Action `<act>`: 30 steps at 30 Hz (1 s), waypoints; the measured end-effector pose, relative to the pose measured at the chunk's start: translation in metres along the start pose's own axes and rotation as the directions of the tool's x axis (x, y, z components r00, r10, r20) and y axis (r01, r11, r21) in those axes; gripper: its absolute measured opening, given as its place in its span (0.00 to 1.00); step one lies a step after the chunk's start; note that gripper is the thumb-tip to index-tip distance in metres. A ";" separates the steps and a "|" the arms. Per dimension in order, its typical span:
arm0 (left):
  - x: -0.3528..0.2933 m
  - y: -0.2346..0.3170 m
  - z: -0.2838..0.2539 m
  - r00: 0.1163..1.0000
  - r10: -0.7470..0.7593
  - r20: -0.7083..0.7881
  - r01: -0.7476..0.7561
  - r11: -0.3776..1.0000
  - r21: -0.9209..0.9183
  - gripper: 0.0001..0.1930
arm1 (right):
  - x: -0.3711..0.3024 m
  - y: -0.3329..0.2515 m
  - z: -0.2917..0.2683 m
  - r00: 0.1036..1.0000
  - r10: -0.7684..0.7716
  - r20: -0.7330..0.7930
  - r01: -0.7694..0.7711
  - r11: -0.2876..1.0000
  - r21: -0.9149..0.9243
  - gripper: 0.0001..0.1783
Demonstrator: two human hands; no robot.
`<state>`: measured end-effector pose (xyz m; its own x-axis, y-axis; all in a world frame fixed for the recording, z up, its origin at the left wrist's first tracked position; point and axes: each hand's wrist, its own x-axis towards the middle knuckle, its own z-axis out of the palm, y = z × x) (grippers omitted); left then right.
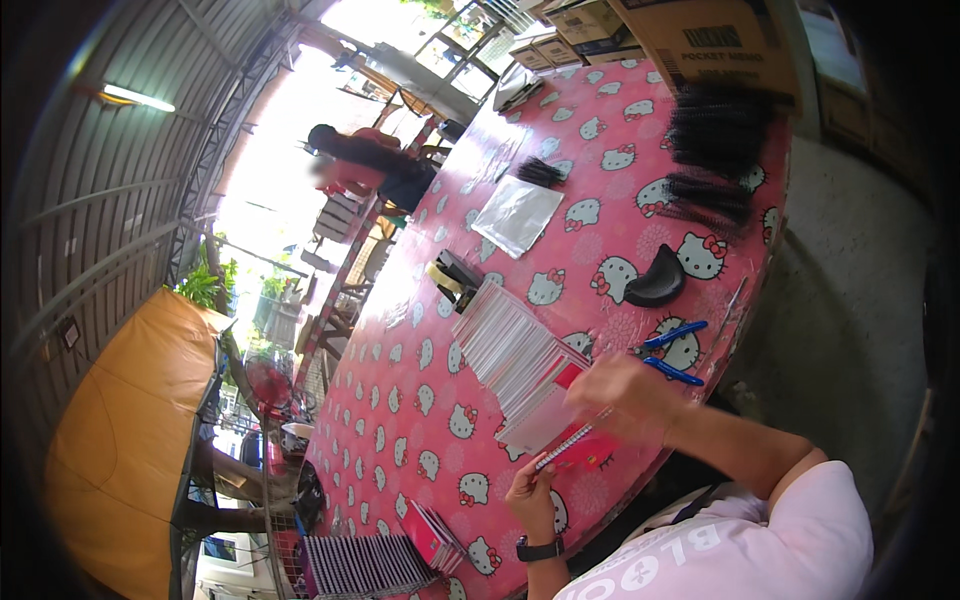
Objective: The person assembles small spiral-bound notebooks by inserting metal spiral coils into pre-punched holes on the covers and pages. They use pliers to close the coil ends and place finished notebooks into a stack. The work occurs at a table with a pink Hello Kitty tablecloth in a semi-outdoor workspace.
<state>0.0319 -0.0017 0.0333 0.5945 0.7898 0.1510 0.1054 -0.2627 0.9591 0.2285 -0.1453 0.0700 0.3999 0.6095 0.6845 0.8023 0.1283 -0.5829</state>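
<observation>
My left hand [532, 498], with a dark watch on its wrist, grips the lower end of a small red notebook [590, 450] along its bound edge. A row of coil loops [568, 442] shows on that edge. At the notebook's upper end is my right hand [625, 393], its fingers curled and slightly blurred; what they pinch is hidden. Just beyond my hands lies a long row of stacked notebooks [515, 350], pale page edges up, with pink and red covers at the near end. Blue-handled pliers [675, 368] rest right of my right hand.
Behind the pliers sits a black curved tray [657, 280]. Black binding coils [715, 135] are heaped at the far right near cardboard boxes [700, 45]. Clear plastic sleeves [518, 215] and a tape dispenser [455, 278] lie farther off. Coil-bound notebooks [365, 565] stand near left. Another person [370, 170] works beyond.
</observation>
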 end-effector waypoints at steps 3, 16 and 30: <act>0.002 0.002 0.000 0.998 0.054 0.024 -0.055 0.997 0.054 0.09 | -0.003 -0.032 0.033 0.981 -0.149 0.120 0.153 0.988 -0.018 0.10; 0.004 0.009 0.004 0.994 0.105 -0.025 -0.108 0.987 -0.120 0.06 | 0.006 -0.030 0.049 0.962 -0.121 0.244 0.114 0.992 0.046 0.09; 0.003 0.003 -0.001 0.983 0.154 -0.104 -0.166 0.979 -0.115 0.05 | 0.019 -0.033 0.055 0.937 -0.135 0.321 0.103 0.988 0.115 0.12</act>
<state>0.0335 0.0002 0.0370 0.5173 0.7932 0.3213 -0.0875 -0.3245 0.9418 0.1849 -0.0956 0.0784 0.1240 0.8052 0.5799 0.7832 0.2793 -0.5554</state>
